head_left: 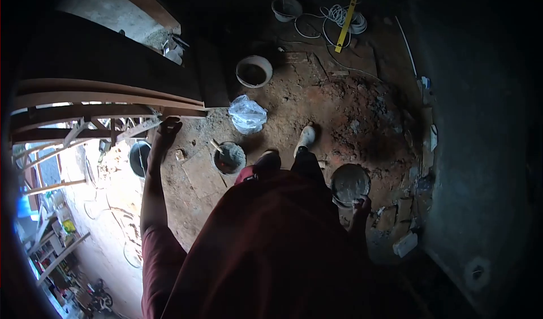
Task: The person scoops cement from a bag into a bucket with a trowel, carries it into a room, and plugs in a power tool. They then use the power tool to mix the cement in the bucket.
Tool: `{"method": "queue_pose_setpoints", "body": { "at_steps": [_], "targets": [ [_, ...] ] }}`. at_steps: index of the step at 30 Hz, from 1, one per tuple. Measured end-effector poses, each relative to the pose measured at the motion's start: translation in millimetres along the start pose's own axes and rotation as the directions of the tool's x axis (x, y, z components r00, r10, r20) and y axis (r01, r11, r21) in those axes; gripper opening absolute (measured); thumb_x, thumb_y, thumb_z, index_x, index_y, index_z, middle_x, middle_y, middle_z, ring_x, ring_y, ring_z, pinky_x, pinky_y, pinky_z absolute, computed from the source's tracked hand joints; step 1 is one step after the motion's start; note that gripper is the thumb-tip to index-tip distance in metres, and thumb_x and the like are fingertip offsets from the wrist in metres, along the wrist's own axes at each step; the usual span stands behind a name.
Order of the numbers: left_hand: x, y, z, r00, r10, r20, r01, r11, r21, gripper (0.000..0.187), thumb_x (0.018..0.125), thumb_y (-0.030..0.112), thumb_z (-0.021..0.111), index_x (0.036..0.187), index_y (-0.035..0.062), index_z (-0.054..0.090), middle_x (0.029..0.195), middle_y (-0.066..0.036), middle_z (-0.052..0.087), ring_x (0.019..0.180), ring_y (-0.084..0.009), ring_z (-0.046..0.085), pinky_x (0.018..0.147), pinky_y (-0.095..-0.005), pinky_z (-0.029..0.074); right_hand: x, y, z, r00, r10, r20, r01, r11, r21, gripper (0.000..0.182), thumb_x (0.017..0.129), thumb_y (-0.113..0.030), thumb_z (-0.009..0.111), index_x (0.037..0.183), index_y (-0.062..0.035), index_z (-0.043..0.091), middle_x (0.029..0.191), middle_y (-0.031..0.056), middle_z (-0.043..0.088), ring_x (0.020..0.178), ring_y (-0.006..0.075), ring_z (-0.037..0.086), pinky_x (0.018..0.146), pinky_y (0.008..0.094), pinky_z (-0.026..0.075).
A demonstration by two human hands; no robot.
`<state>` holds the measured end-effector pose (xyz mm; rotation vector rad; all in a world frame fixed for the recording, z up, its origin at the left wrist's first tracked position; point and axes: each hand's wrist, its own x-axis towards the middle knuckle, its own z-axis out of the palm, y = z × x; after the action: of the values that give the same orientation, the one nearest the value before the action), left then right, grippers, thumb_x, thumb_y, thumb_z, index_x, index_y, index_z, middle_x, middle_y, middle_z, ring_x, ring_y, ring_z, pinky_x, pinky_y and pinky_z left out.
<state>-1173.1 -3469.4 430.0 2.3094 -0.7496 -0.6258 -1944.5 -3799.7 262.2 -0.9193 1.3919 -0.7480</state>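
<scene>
My right hand is closed on the near right rim of a round bucket with wet grey material inside, beside my right leg. My left hand is stretched out at the left, by the end of a wooden frame; its fingers are curved and apart, with nothing visible in them. Between my hands, a bucket with a tool handle leaning out of it stands near my left foot. Ahead of it lies a clear plastic bag with contents I cannot make out.
Two more buckets stand further ahead. A yellow spirit level lies across coiled white cable. Rubble and soil are heaped right of my feet. A grey wall bounds the right; a dark bucket is at the left.
</scene>
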Motion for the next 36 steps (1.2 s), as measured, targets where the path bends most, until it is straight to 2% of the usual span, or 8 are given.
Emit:
{"method": "queue_pose_setpoints", "body": {
  "at_steps": [6, 10, 11, 12, 18, 25, 31, 36],
  "targets": [
    [-136.4, -42.6, 88.8, 0.957, -0.069, -0.283, -0.035, 0.937, -0.346, 0.029, 0.097, 0.030, 0.066, 0.112, 0.0042, 0.068, 0.096, -0.008, 0.070, 0.079, -0.0171, 0.066, 0.070, -0.0295, 0.052, 171.4, -77.8, 75.8, 0.798, -0.406, 0.446, 0.603, 0.533, -0.594, 0.033, 0.087, -0.018, 0.071, 0.114, -0.0024, 0.058, 0.081, 0.0080, 0.055, 0.075, 0.0182, 0.059, 0.065, 0.0341, 0.050],
    [-144.4, 44.2, 152.4, 0.861, -0.491, -0.133, 0.390, 0.804, -0.449, 0.031, 0.099, 0.032, 0.063, 0.110, 0.0032, 0.068, 0.092, -0.005, 0.068, 0.074, -0.0130, 0.062, 0.067, -0.0280, 0.052, 265.1, -103.9, 152.6, 0.753, -0.422, 0.505, 0.627, 0.691, -0.359, 0.017, 0.082, -0.013, 0.073, 0.087, -0.0046, 0.059, 0.064, 0.0041, 0.049, 0.058, 0.0168, 0.055, 0.055, 0.0310, 0.044],
    [-131.1, 72.6, 166.6, 0.868, -0.491, -0.074, 0.410, 0.792, -0.452, 0.031, 0.099, 0.031, 0.063, 0.111, 0.0025, 0.067, 0.093, -0.006, 0.069, 0.076, -0.0140, 0.064, 0.069, -0.0285, 0.053, 277.6, -130.0, 184.2, 0.961, 0.008, 0.277, 0.079, 0.950, -0.302, 0.021, 0.080, -0.011, 0.071, 0.075, -0.0089, 0.051, 0.058, 0.0012, 0.042, 0.051, 0.0150, 0.049, 0.051, 0.0301, 0.042],
    [-115.5, 95.6, 182.8, 0.872, -0.490, -0.012, 0.431, 0.780, -0.454, 0.031, 0.099, 0.030, 0.064, 0.111, 0.0017, 0.067, 0.095, -0.008, 0.070, 0.078, -0.0149, 0.065, 0.070, -0.0290, 0.053, 289.8, -148.1, 215.1, 0.857, 0.504, 0.107, -0.493, 0.863, -0.109, 0.032, 0.078, -0.008, 0.070, 0.062, -0.0132, 0.043, 0.053, -0.0016, 0.036, 0.045, 0.0132, 0.042, 0.048, 0.0293, 0.039],
    [-15.1, 145.6, 356.3, 0.935, -0.293, 0.200, 0.332, 0.920, -0.208, 0.073, 0.085, 0.043, 0.077, 0.143, 0.0095, 0.048, 0.135, -0.024, 0.056, 0.110, -0.0320, 0.064, 0.085, -0.0458, 0.053, 354.4, -161.6, 340.4, 0.836, 0.526, 0.155, -0.466, 0.830, -0.307, 0.040, 0.074, -0.006, 0.068, 0.058, -0.0201, 0.033, 0.053, -0.0044, 0.030, 0.042, 0.0106, 0.031, 0.045, 0.0281, 0.031],
    [48.8, 214.2, 400.2, 0.690, -0.592, 0.417, 0.566, 0.800, 0.198, 0.082, 0.082, 0.045, 0.078, 0.147, 0.0112, 0.041, 0.141, -0.025, 0.049, 0.116, -0.0355, 0.060, 0.090, -0.0486, 0.050, 428.5, -95.5, 445.2, 0.847, 0.498, 0.183, -0.266, 0.697, -0.666, 0.033, 0.072, -0.012, 0.069, 0.058, -0.0172, 0.039, 0.055, -0.0034, 0.039, 0.045, 0.0103, 0.037, 0.048, 0.0280, 0.033],
    [69.3, 220.2, 412.3, 0.575, -0.690, 0.439, 0.634, 0.715, 0.295, 0.089, 0.080, 0.048, 0.078, 0.150, 0.0127, 0.035, 0.145, -0.026, 0.043, 0.120, -0.0385, 0.056, 0.093, -0.0510, 0.048, 468.8, -35.1, 523.9, 0.761, 0.247, 0.599, 0.493, 0.379, -0.783, 0.020, 0.073, -0.024, 0.069, 0.077, -0.0050, 0.062, 0.070, 0.0108, 0.063, 0.065, 0.0218, 0.061, 0.061, 0.0365, 0.047],
    [70.9, 221.3, 413.1, 0.501, -0.737, 0.453, 0.672, 0.661, 0.333, 0.095, 0.078, 0.049, 0.079, 0.152, 0.0139, 0.031, 0.149, -0.026, 0.038, 0.124, -0.0409, 0.052, 0.096, -0.0530, 0.046, 530.3, 68.9, 544.5, 0.727, 0.341, 0.596, 0.416, 0.473, -0.777, 0.024, 0.074, -0.026, 0.072, 0.083, -0.0056, 0.063, 0.076, 0.0117, 0.068, 0.071, 0.0224, 0.066, 0.066, 0.0361, 0.051]
  ]
}}
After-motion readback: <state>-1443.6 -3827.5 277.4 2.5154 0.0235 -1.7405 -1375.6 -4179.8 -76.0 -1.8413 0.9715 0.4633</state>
